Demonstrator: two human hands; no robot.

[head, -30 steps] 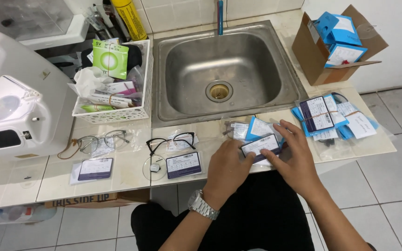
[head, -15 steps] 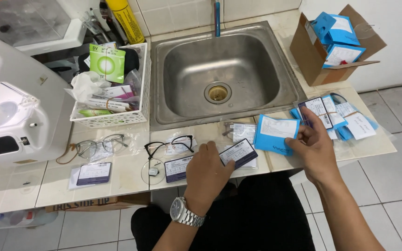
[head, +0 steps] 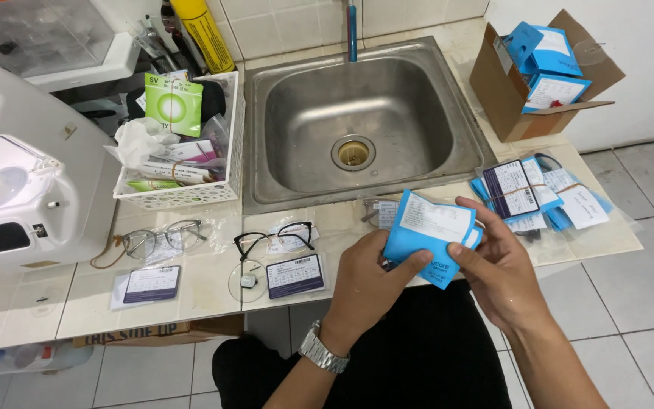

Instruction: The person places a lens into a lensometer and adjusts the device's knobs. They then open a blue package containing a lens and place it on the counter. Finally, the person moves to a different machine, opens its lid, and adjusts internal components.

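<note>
Both hands, left (head: 372, 276) and right (head: 497, 261), fingers clamped on blue envelope (head: 433, 235) over bench (head: 206, 291) edge; could slip floorward; glasses (head: 274, 238) at nine o'clock.

Matt blue paper envelope (head: 431, 236) with a white paper label, pinched between the left hand (head: 369, 284) and right hand (head: 493, 265). On the left wrist, a polished metal watch (head: 322, 353). Beyond the grip, a brushed steel sink (head: 357, 121) with a brass-coloured drain; beneath it, glossy cream tiles (head: 206, 284). Left of the grip, a white plastic basket (head: 183, 193); far right, a matt brown cardboard box (head: 505, 95).
</note>
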